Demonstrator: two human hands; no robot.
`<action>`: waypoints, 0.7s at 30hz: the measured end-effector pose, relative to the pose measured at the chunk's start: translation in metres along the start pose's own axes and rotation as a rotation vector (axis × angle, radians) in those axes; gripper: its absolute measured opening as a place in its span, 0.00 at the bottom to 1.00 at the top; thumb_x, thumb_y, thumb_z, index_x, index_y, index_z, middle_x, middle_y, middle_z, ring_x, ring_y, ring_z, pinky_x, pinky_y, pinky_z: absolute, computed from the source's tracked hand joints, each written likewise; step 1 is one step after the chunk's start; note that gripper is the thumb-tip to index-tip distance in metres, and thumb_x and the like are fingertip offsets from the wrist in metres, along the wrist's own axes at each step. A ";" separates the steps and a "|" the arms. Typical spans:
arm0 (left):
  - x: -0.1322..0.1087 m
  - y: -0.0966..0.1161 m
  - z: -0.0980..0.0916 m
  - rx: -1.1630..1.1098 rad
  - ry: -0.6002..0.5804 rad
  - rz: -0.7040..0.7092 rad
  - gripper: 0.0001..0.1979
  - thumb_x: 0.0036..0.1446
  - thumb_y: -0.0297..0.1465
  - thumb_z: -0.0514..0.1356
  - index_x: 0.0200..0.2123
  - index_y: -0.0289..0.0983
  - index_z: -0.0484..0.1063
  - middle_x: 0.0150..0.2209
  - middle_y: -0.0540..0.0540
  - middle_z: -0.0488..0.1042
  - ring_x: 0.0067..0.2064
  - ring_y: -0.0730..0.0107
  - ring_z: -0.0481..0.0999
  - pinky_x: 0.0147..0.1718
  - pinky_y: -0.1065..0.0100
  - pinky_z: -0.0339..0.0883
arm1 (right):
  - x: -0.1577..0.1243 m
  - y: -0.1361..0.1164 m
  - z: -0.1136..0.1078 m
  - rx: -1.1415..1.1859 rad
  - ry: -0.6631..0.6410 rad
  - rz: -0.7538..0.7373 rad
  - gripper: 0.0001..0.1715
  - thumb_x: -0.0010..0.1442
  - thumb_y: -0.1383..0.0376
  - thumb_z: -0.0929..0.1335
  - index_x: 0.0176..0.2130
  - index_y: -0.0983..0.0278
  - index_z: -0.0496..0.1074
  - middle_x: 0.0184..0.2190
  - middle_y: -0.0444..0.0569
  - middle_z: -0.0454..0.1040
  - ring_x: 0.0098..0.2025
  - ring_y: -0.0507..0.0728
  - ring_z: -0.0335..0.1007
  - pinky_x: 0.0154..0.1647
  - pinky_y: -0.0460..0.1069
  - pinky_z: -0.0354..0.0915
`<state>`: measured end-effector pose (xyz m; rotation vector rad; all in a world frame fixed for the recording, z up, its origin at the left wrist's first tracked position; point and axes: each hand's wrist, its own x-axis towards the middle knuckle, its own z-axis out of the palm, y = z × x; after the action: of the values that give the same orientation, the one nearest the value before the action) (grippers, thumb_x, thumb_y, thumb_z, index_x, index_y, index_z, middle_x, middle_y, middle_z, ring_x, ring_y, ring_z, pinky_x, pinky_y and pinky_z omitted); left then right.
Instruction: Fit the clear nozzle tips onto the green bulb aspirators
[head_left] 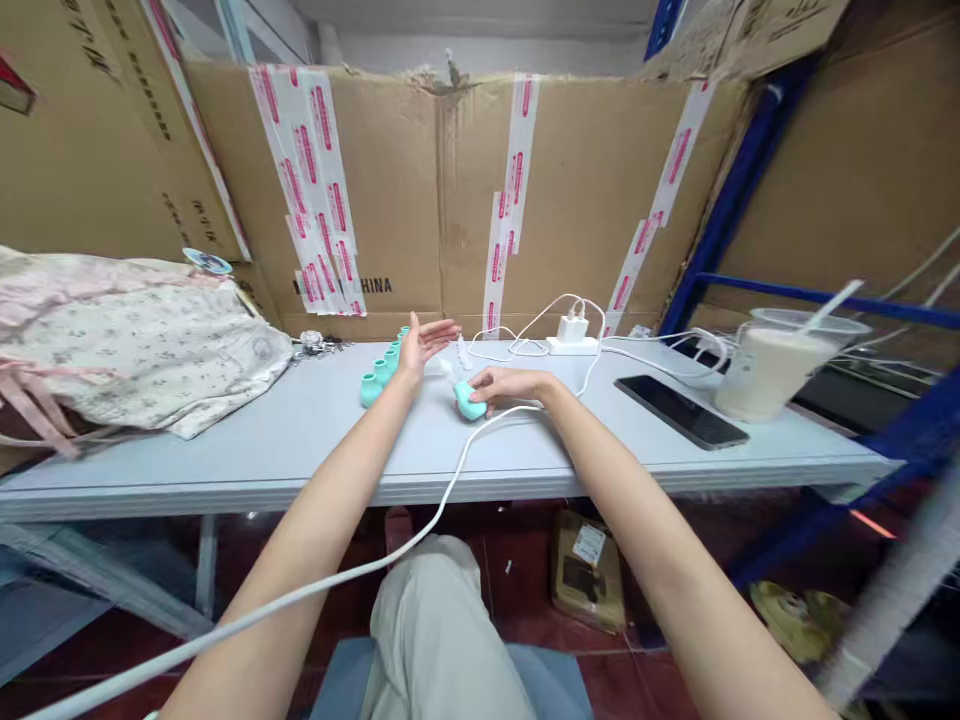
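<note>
Fingers [484,384] of the right hand [514,383] curl over a teal device [468,404] lying on the pale bench [300,430], with a white cable [450,480] running from beside it over the front edge. Just to the left, the left hand [420,345] is raised with its palm open and fingers released, next to a row of small teal caps [379,375]. A white charger [572,328] sits behind, a dark phone [681,412] and a lidded cup [772,370] lie farther right, and a floral cloth bundle [135,340] is at far left
</note>
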<state>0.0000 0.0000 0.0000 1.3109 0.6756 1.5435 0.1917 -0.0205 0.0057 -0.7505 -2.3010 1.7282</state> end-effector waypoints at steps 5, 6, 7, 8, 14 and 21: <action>0.002 0.000 0.000 0.004 0.003 -0.020 0.38 0.58 0.56 0.40 0.37 0.29 0.74 0.40 0.35 0.76 0.44 0.62 0.76 0.49 0.62 0.65 | 0.002 0.008 -0.004 -0.033 0.021 -0.001 0.25 0.43 0.52 0.76 0.28 0.71 0.71 0.23 0.44 0.67 0.24 0.47 0.61 0.22 0.41 0.58; 0.002 0.000 0.000 0.004 0.009 -0.020 0.38 0.58 0.56 0.40 0.37 0.29 0.74 0.40 0.35 0.76 0.44 0.62 0.76 0.49 0.62 0.65 | 0.003 0.009 -0.004 -0.009 0.026 0.015 0.26 0.44 0.51 0.76 0.29 0.71 0.71 0.24 0.45 0.68 0.25 0.48 0.62 0.23 0.41 0.60; 0.002 0.000 -0.001 0.004 0.018 -0.019 0.37 0.58 0.56 0.40 0.36 0.30 0.74 0.39 0.36 0.76 0.44 0.62 0.76 0.49 0.62 0.65 | 0.004 0.010 -0.004 0.017 0.027 0.031 0.27 0.44 0.50 0.75 0.31 0.71 0.72 0.26 0.47 0.69 0.27 0.49 0.64 0.25 0.42 0.62; 0.002 0.000 -0.001 0.003 0.026 -0.018 0.37 0.58 0.56 0.40 0.36 0.30 0.74 0.39 0.36 0.76 0.44 0.62 0.76 0.49 0.62 0.66 | 0.004 0.010 -0.003 0.038 0.025 0.043 0.28 0.44 0.49 0.75 0.32 0.71 0.72 0.28 0.48 0.70 0.28 0.50 0.66 0.27 0.43 0.64; 0.002 0.000 -0.001 -0.028 0.041 -0.014 0.33 0.59 0.53 0.43 0.35 0.30 0.74 0.37 0.37 0.77 0.42 0.63 0.77 0.48 0.63 0.66 | 0.003 0.007 -0.002 -0.020 -0.003 -0.013 0.24 0.45 0.53 0.76 0.28 0.71 0.71 0.22 0.44 0.65 0.24 0.47 0.60 0.23 0.41 0.59; 0.001 0.000 -0.001 -0.004 0.027 -0.030 0.32 0.58 0.53 0.44 0.35 0.30 0.74 0.37 0.37 0.77 0.42 0.63 0.77 0.49 0.62 0.65 | 0.005 0.005 0.000 -0.003 0.007 -0.045 0.25 0.47 0.51 0.74 0.29 0.71 0.70 0.23 0.44 0.64 0.23 0.47 0.57 0.23 0.43 0.55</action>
<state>-0.0011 0.0010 0.0001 1.2737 0.7055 1.5403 0.1889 -0.0171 0.0006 -0.6986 -2.2984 1.7002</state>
